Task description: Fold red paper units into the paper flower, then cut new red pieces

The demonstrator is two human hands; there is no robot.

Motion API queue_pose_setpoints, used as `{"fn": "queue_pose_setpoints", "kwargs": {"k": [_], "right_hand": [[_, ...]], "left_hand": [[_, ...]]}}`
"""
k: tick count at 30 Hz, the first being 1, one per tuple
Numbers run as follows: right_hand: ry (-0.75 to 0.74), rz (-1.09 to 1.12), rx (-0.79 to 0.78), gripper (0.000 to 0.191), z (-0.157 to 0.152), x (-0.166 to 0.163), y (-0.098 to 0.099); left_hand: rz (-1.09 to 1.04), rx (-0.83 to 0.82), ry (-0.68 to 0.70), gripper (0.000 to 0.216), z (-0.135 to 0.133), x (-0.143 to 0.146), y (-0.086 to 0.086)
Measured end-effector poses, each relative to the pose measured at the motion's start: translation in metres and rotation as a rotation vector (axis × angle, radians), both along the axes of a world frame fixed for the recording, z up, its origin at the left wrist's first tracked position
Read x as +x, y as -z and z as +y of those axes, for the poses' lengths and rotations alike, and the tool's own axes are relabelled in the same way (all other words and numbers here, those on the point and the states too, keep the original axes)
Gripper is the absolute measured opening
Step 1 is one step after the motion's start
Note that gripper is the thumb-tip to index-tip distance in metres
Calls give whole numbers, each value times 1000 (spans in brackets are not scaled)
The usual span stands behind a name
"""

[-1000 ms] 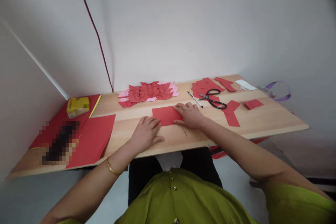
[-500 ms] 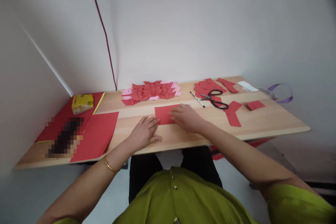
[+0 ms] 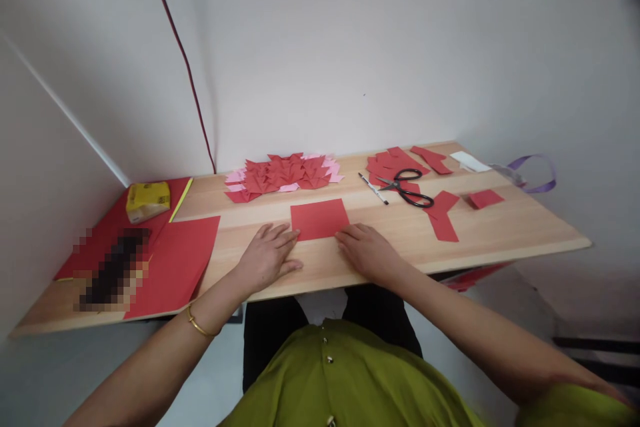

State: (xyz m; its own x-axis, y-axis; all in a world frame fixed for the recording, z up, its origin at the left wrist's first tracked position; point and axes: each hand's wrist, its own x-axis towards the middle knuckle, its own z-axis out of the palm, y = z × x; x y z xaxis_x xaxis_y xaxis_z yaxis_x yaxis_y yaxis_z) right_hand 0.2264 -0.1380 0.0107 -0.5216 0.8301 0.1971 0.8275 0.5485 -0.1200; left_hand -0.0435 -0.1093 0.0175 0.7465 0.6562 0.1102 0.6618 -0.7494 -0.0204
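Observation:
A red sheet of paper [image 3: 320, 219] lies flat on the wooden table in front of me. My left hand [image 3: 266, 255] rests at its lower left corner, fingers stretched and thumb apart, fingertips touching the edge. At the lower right corner is my right hand [image 3: 369, 252], its fingers laid out on the corner and the wood; its thumb is mostly hidden. Black-handled scissors [image 3: 407, 188] and a pen [image 3: 373, 189] lie beyond my right hand. Behind the sheet sits a pile of folded red and pink paper pieces [image 3: 285, 175].
Large red sheets [image 3: 185, 257] and a yellow packet [image 3: 148, 200] are on the left, near a blurred-out dark object [image 3: 115, 270]. Cut red pieces [image 3: 443, 217] and a small folded red piece [image 3: 486, 199] lie right. A purple strap [image 3: 543, 173] hangs past the table's [image 3: 545, 240] right end.
My right hand has slid off the top of the red sheet, back toward me to its lower right corner. The left hand stays at the left corner. The view has shifted slightly.

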Motion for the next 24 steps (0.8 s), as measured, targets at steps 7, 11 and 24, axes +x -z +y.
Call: {"fn": "queue_pose_setpoints", "kwargs": {"k": [7,11,24], "right_hand": [[130,57,12,33,-2,36,-1],[80,111,41,34,6,6,-12],[-7,49,7,31,4,-44,4]], "left_hand": [[-10,-30,-6,55,0,0,2],[-12,-34,-20,56,-1,3,1],[-19,-40,-26,55,-2,0,3]]}}
